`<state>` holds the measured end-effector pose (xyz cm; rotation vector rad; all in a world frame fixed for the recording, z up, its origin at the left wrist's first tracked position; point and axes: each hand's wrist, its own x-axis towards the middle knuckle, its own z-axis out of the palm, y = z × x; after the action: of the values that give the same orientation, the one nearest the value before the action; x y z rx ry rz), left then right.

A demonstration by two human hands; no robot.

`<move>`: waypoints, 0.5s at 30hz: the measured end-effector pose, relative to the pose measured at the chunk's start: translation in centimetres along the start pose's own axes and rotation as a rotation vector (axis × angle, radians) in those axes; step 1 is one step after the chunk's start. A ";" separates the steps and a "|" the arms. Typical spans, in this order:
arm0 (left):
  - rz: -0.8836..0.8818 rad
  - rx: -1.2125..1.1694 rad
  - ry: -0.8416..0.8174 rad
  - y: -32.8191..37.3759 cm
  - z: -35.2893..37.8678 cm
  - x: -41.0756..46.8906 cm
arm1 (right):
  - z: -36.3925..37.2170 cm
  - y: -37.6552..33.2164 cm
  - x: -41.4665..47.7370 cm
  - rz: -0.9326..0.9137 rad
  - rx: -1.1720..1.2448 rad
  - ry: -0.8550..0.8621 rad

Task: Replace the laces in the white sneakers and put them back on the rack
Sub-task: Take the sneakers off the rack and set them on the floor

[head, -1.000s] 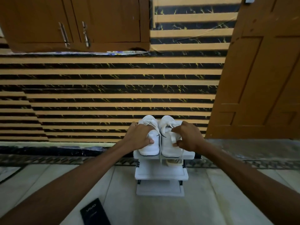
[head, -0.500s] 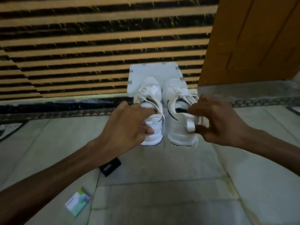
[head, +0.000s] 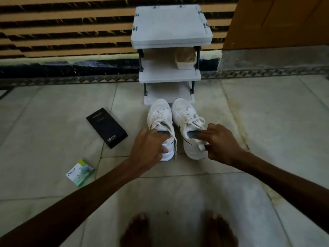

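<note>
You've lowered the sneakers (head: 185, 113) from rack (head: 170, 27) to floor (head: 249, 122), at its 6 o'clock; left hand (head: 149, 148) pinches one heel, right hand (head: 220, 143) the other.

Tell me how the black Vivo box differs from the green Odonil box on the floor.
The Vivo box is black, long and bigger; the Odonil box is green and white, small and stubbier. The Vivo box lies nearer the white sneakers; the Odonil box nearer the person. Both lie flat on the tiled floor.
</note>
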<state>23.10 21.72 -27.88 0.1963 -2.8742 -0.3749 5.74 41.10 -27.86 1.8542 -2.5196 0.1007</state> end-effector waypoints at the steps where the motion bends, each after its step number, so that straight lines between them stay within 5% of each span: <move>1: -0.020 0.000 -0.023 -0.1 0.7 0.1 | 0.8 -0.1 0.1 0.014 -0.005 -0.009; 11: -0.098 0.022 -0.091 -4.0 6.6 1.3 | 3.9 -0.9 3.4 0.169 0.158 -0.119; 15: -0.264 -0.434 -0.043 -4.7 4.8 1.9 | 2.4 0.0 4.8 0.151 0.260 -0.372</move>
<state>20.57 18.06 -33.25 0.4914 -2.7255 -1.0449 4.36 36.43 -30.02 1.9208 -3.0292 0.0961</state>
